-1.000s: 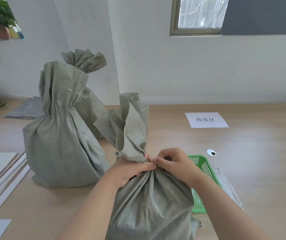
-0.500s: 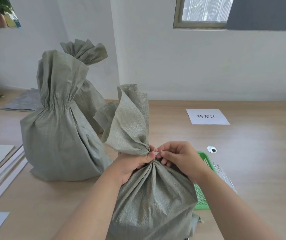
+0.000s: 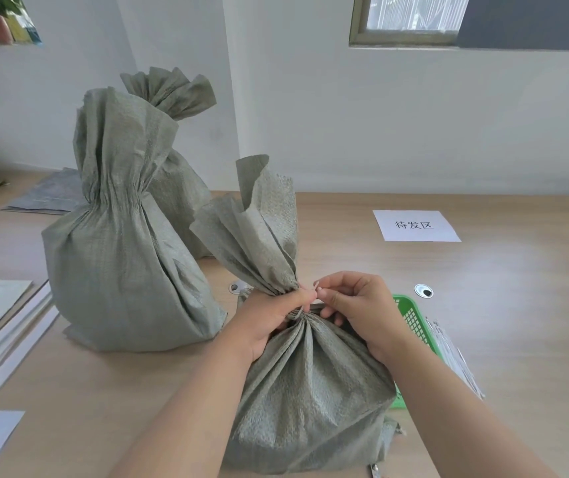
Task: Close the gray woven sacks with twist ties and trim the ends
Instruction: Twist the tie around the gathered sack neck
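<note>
A gray woven sack (image 3: 310, 391) stands on the table right in front of me, its top gathered into a neck with the loose mouth fanning upward. My left hand (image 3: 269, 319) grips the neck from the left. My right hand (image 3: 355, 305) pinches the pale ends of a twist tie (image 3: 314, 290) that wraps the neck. Two more gray sacks stand to the left: a large one (image 3: 121, 263) with a pleated neck, and another (image 3: 176, 188) behind it with its top bunched.
A green plastic basket (image 3: 414, 319) sits just right of the sack, with a bundle of white ties (image 3: 455, 357) beside it. A paper label (image 3: 415, 225) lies on the wooden table (image 3: 517, 305). White strips and paper (image 3: 3, 326) lie at left. A metal tool tip (image 3: 376, 470) shows by the sack's base.
The tie ends now stick up between my fingertips; my right hand has lifted slightly at the neck. The view has tilted down a little.
</note>
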{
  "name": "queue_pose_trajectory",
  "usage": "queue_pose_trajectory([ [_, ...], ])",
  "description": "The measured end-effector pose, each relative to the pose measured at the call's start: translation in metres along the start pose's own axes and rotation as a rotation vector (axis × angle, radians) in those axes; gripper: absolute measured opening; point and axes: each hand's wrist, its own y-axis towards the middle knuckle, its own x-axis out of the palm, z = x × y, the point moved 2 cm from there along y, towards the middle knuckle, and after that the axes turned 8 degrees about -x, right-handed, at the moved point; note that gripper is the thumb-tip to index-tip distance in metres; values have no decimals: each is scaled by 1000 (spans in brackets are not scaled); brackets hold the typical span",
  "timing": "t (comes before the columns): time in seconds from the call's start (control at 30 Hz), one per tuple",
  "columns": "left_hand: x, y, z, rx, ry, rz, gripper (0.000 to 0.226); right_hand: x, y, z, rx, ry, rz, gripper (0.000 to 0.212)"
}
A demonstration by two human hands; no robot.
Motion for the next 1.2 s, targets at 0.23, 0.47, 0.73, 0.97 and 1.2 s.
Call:
queue_pose_trajectory([
  [0.23, 3, -3, 8, -94, 3, 18, 25, 0, -1, 3, -48, -30, 32, 9],
  [0.47, 6, 0, 11, -117, 11, 48, 28, 0, -2, 6, -87, -89, 42, 13],
  [0.73, 8, 2, 11, -128, -3, 50, 18, 1, -2, 8, -101, -135, 46, 22],
  [0.97, 8, 3, 11, -145, 22, 53, 12, 0, -3, 7, -101, -167, 56, 22],
  [1.2, 9, 2, 12, -144, 24, 48, 7, 1, -6, 5, -96, -204, 57, 22],
])
